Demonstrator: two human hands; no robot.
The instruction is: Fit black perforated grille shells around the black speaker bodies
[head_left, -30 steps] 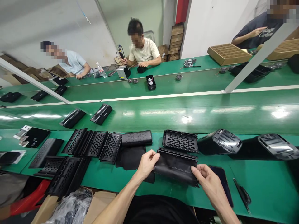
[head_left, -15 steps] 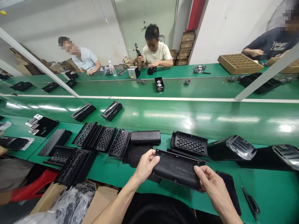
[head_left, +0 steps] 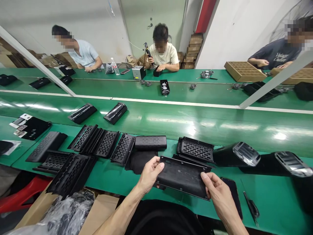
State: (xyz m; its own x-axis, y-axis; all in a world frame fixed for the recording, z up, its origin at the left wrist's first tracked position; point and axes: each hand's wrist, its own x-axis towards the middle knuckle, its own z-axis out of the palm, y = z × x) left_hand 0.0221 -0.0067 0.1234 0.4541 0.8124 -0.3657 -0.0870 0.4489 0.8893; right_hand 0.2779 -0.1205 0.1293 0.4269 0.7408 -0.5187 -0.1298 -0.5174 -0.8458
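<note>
A black cloth-covered panel (head_left: 182,176) is held above the near edge of the green bench between both hands. My left hand (head_left: 149,173) pinches its left end, thumb on top. Its right end is gripped by my right hand (head_left: 216,191). Just behind it lies a black perforated grille (head_left: 195,149), and a cloth-wrapped grille (head_left: 150,142) rests to the left on a dark cloth piece (head_left: 139,160).
Several black grilles (head_left: 102,145) fan out to the left. Two black speaker housings (head_left: 236,156) lie on the right, with a phone (head_left: 232,192) and a small tool (head_left: 250,205). Beyond runs a green conveyor (head_left: 171,117) carrying parts; three people sit across it.
The panel has been turned from tilted on edge to flatter in my hands and lifted slightly. The view has shifted a little; both hands keep their grip.
</note>
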